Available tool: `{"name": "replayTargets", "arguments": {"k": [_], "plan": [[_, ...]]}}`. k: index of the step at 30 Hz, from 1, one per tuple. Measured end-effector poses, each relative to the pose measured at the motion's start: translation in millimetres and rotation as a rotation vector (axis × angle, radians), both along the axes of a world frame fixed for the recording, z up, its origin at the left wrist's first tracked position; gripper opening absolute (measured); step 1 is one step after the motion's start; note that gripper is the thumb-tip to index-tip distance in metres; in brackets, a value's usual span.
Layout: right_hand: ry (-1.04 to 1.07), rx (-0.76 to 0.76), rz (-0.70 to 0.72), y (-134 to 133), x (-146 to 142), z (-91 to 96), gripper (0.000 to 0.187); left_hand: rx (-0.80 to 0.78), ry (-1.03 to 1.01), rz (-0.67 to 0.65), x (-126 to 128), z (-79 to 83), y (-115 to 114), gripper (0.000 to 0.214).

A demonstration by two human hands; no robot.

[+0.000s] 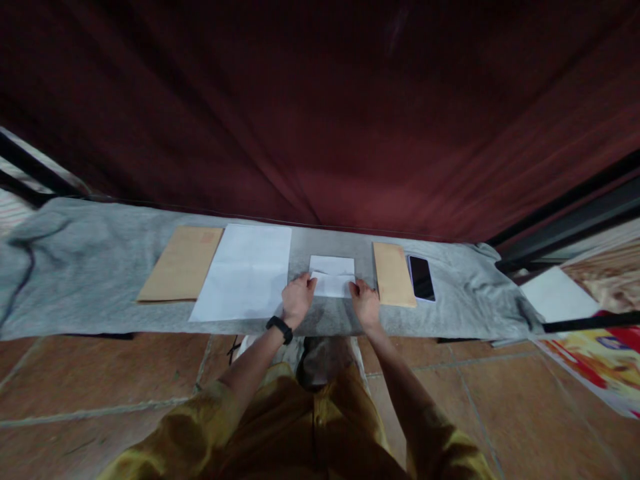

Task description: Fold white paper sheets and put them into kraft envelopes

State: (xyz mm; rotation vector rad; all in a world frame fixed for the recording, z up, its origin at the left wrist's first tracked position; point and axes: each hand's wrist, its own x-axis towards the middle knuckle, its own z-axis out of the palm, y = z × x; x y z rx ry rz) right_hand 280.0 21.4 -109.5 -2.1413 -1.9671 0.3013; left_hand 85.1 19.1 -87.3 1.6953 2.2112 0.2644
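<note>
A small folded white paper lies on the grey cloth in front of me. My left hand, with a black wristband, pinches the paper's left edge. My right hand pinches its right edge. Both hands have their fingers curled onto the paper. A larger white sheet with fold creases lies just left of my left hand. A narrow brown envelope lies just right of my right hand.
A big brown envelope lies at the left, partly under the white sheet. A black phone rests beside the narrow envelope. A dark red curtain hangs behind. A tiled floor is below; a white sheet and a colourful print are at right.
</note>
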Motion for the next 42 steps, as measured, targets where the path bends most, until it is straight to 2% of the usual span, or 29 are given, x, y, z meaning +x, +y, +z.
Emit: {"name": "replayTargets", "arguments": {"k": [13,17,23,31,42], "plan": [[-0.082,-0.152,-0.090,18.5,-8.7,13.8,0.040,-0.001,0.006,0.035,4.4,4.6,16.0,0.035],[-0.096,-0.132,-0.095,17.7,-9.8,14.6,0.037,-0.005,-0.113,0.065,0.0,7.4,12.2,0.034],[-0.097,-0.111,-0.101,17.3,-12.2,12.6,0.037,-0.020,-0.177,0.027,-13.5,7.5,3.2,0.027],[-0.078,-0.123,-0.130,22.0,-12.1,13.4,0.038,-0.010,-0.069,0.031,-6.9,12.3,11.5,0.028],[0.016,-0.083,-0.197,27.4,-13.5,13.2,0.036,-0.008,0.017,0.016,-3.1,4.3,19.1,0.031]]}}
